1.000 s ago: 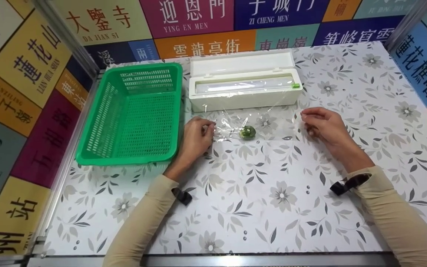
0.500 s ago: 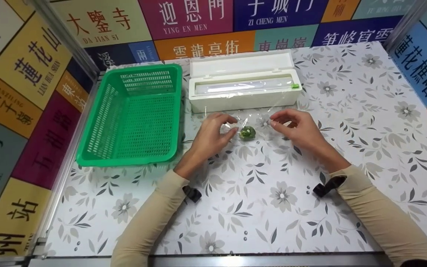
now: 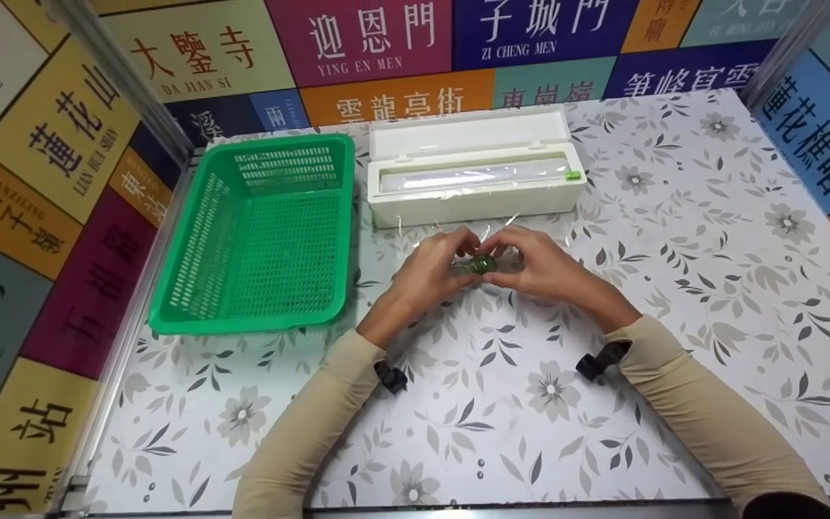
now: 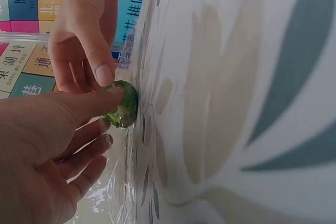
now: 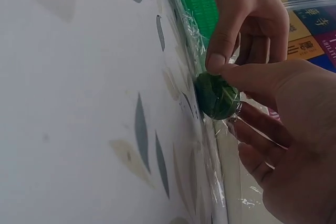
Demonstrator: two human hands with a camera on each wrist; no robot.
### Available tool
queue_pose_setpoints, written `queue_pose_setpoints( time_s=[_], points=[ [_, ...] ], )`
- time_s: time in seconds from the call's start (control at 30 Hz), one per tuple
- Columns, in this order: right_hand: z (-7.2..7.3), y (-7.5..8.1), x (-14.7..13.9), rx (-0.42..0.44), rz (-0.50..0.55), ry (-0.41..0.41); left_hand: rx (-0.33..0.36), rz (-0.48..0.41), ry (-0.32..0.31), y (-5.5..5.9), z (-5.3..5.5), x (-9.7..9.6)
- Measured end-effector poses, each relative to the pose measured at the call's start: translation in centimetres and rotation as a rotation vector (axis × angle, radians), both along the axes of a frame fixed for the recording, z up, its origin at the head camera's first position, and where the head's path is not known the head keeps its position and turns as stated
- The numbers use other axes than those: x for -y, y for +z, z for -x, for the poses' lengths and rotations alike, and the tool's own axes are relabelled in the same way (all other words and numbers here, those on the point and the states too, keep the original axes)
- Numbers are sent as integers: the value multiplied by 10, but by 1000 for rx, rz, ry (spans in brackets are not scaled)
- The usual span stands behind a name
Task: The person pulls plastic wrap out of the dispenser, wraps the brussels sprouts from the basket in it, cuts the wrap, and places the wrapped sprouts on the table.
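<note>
A small, round, leafy green vegetable (image 3: 483, 265), like a Brussels sprout, sits on the flowered tabletop with clear cling film (image 4: 126, 192) around it. My left hand (image 3: 429, 272) curls at its left side, and my right hand (image 3: 541, 268) mirrors it from the right. Thumbs and fingertips of both hands meet at the green vegetable (image 5: 216, 97) and hold it between them, as the right wrist view shows. From there the film spreads toward the white cling film box (image 3: 472, 209), whose lid stands up behind the roll.
Left of the hands stands a green plastic basket (image 3: 343, 281), with bare mesh inside. A green slider (image 3: 572, 175) is at the box's right end. Printed panels (image 3: 379, 43) wall in the table at the back and sides.
Both hands have come inward from the film's two sides to the green vegetable, the right one travelling farther. Fingers and thumbs now surround it. Basket and box stay in place.
</note>
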State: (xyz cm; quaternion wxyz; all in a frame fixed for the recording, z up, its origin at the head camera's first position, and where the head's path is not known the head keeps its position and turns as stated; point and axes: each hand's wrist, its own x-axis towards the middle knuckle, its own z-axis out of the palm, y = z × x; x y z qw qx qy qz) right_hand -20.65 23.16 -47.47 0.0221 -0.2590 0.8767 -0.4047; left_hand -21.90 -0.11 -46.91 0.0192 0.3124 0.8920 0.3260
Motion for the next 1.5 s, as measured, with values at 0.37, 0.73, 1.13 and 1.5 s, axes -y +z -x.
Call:
queue_pose_setpoints(
  time_s=[0.37,0.73,1.13,1.5],
  points=[
    [9,0,-8,61,-23,-22,106,26,-53,0,7,3],
    [11,-3,-8,82,15,-63,24,23,-60,-4,9,0],
    [16,-8,-10,36,32,-28,90,-48,-38,-8,11,4],
    [16,-12,-11,38,43,-119,5,-58,-15,-10,9,1]
  ],
)
